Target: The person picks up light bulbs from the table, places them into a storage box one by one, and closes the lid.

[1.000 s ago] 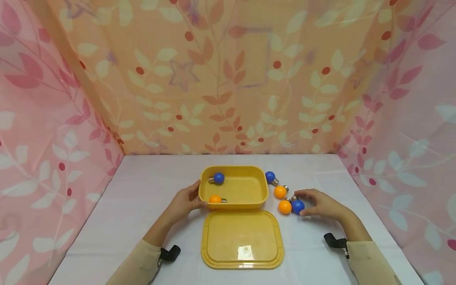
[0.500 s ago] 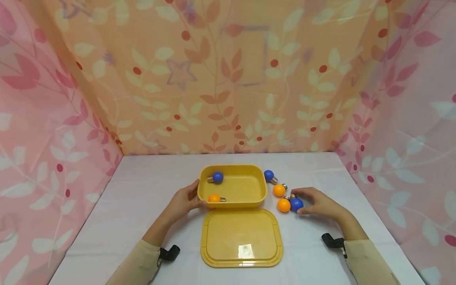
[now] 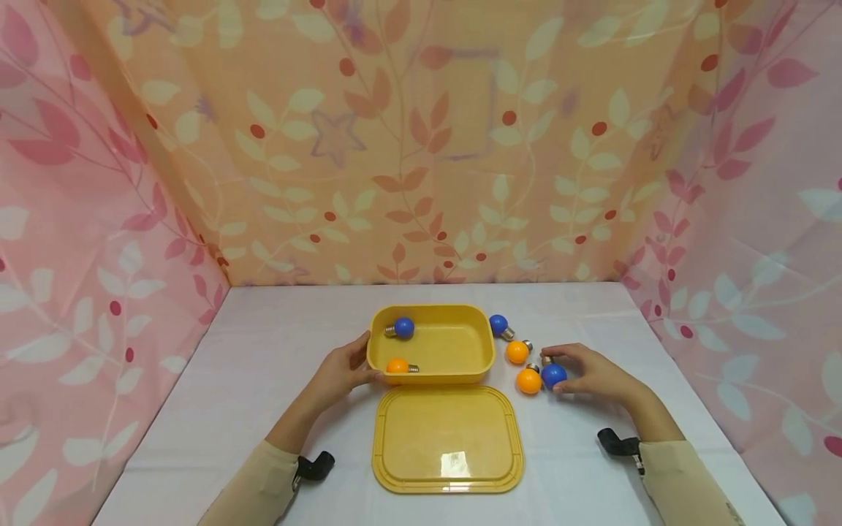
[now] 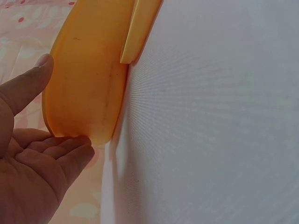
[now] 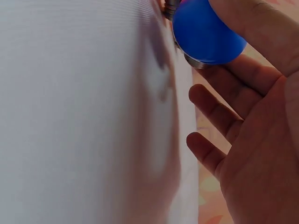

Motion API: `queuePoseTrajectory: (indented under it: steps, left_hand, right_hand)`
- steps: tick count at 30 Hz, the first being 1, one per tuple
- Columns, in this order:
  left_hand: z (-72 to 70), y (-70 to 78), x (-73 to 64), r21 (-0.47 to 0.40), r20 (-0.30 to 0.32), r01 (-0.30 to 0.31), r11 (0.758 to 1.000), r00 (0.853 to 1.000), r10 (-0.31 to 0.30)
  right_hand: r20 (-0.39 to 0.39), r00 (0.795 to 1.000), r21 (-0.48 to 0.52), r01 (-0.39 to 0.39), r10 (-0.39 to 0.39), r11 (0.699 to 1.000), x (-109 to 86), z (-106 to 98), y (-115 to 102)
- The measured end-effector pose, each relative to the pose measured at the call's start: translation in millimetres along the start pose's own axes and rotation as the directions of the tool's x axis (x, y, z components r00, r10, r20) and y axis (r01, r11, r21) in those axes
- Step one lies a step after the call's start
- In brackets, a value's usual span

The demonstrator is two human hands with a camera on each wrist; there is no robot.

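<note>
My left hand (image 3: pixel 338 374) holds the left end of a yellow plastic box (image 3: pixel 460 378), thumb near the front rim and fingers along the end wall. The left wrist view shows that box's wall (image 4: pixel 86 84) between thumb and fingers. Inside lie a blue light bulb (image 3: pixel 404 328) and an orange light bulb (image 3: pixel 397 366). To the right, my right hand (image 3: pixel 595 375) pinches another blue light bulb (image 3: pixel 554 376) between thumb and fingers, its metal base pointing away. In the right wrist view this blue bulb (image 5: pixel 205 35) sits by the thumb; the lower fingers are spread off it.
Beside the held bulb lies an orange bulb (image 3: pixel 529 380); another orange bulb (image 3: pixel 517 352) and a blue bulb (image 3: pixel 498 325) lie behind it, near the box. A flat yellow lid (image 3: pixel 449 438) rests in front of the box on the white-covered table (image 3: pixel 276 314). Patterned cloth (image 3: pixel 421 146) surrounds it.
The right hand and its blue bulb have shifted slightly, and a small gap now shows between that bulb and the orange one beside it. The left hand and box have stayed in place.
</note>
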State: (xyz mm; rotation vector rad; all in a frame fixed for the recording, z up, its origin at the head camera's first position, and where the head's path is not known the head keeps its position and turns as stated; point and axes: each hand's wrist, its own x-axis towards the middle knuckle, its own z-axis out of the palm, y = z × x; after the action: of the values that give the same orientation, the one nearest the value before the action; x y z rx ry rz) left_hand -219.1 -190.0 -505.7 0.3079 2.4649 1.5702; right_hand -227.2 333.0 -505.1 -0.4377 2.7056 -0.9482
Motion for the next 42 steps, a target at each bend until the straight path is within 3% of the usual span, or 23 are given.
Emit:
queuePoseTrajectory:
  steps: [9,16,22,29,42]
  left_hand:
    - [-0.6,0.5,-0.5,-0.008,0.003,-0.001,1.000,1.000,0.001]
    - [1.0,-0.8,-1.1,-0.006,0.002,0.007,1.000,1.000,-0.007]
    - [0.8,-1.0,-0.5,-0.011,0.004,0.010,1.000,1.000,-0.010]
    - [-0.3,-0.3,0.2,-0.012,-0.001,0.010,1.000,1.000,-0.010]
    - [-0.2,0.2,0.6,-0.017,-0.004,0.026,1.000,1.000,-0.026]
  right_hand:
    - [-0.054,0.997,0.013,0.054,-0.053,0.998,-0.3,-25.6,-19.3]
    - [-0.045,0.989,-0.014,0.141,-0.141,0.990,9.7,-42.3,-42.1]
    - [-0.006,0.970,-0.019,0.242,-0.243,0.970,24.2,-59.1,-65.4]
    - [0.063,0.957,-0.005,0.284,-0.283,0.959,41.7,-75.7,-98.2]
    - [0.175,0.914,-0.029,0.376,-0.366,0.926,79.8,-73.9,-142.8]
